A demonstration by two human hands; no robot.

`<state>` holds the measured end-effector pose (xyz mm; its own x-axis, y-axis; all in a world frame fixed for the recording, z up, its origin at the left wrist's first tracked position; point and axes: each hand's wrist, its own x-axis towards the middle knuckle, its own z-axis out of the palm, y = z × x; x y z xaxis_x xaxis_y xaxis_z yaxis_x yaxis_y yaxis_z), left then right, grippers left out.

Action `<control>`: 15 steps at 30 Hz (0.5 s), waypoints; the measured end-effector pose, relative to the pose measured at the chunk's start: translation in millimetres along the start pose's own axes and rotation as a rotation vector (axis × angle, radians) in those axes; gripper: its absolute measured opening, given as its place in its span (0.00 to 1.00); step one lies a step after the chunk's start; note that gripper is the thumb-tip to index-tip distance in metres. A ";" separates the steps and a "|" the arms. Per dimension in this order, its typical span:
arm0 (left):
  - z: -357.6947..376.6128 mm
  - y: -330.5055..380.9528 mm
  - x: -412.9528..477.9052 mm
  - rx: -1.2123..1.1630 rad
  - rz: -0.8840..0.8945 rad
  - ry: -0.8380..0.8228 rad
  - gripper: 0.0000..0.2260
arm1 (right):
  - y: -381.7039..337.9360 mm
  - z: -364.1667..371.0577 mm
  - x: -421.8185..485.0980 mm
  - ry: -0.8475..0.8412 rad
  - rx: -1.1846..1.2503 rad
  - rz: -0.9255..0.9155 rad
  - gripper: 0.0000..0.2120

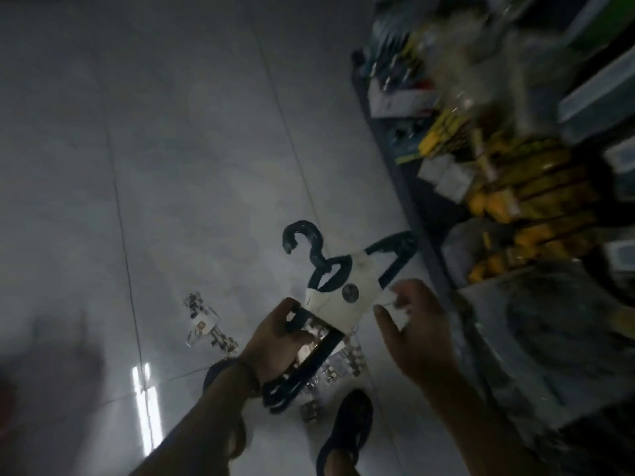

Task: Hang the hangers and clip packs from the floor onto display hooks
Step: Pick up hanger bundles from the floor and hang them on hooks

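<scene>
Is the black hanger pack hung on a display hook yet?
No, the left hand grips the hanger pack in the air above the floor, its hook catching on nothing.

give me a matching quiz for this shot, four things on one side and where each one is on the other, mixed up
Things:
1. hangers
2. clip pack
3. sandal
4. shelves

Places:
a. on the floor, left of the left hand
b. right side of the view
c. held in the left hand
d. bottom edge of the view

Pairs: 1-c, 2-a, 3-d, 4-b
</scene>
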<state>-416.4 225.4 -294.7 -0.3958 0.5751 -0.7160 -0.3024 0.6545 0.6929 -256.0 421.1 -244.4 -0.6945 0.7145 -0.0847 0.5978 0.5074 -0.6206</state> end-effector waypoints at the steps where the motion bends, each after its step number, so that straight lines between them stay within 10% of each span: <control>1: -4.4 32.1 -26.4 0.078 0.045 -0.056 0.15 | -16.5 -38.5 6.0 -0.017 -0.025 -0.095 0.24; 5: -9.3 169.1 -125.8 0.404 0.260 -0.188 0.16 | -85.6 -178.1 26.8 -0.245 -0.234 -0.213 0.40; 10: -6.1 312.3 -222.2 0.836 0.513 -0.274 0.14 | -151.6 -313.1 -9.0 -0.440 -0.086 -0.022 0.26; 15: 29.1 384.7 -272.0 1.145 1.076 0.423 0.26 | -152.7 -376.6 -104.0 0.003 0.232 0.154 0.26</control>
<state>-399.9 335.0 164.2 -0.2414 0.9409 0.2377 0.9470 0.1750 0.2693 -124.2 450.7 152.7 -0.6013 0.7761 -0.1900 0.5884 0.2691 -0.7625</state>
